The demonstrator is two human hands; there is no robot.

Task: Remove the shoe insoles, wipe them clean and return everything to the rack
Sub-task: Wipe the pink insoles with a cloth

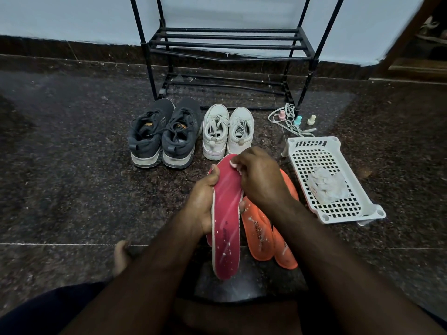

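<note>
My left hand (203, 201) grips a pink insole (226, 228) by its left edge, toe end pointing away from me. My right hand (260, 177) presses a small white wipe (234, 163) against the insole's toe end, fingers curled round it. White flecks dot the insole's heel half. Two orange insoles (260, 232) lie on the floor just right of it, partly under my right forearm. A dark grey pair of sneakers (164, 134) and a white pair (227, 131) stand side by side in front of the black rack (227, 44).
A white perforated plastic basket (331, 180) lies to the right with a crumpled white cloth (326, 184) on it. Loose white laces (287, 122) and three small bottles lie near the rack's right leg. The floor is dark speckled granite. My foot (121, 257) shows at lower left.
</note>
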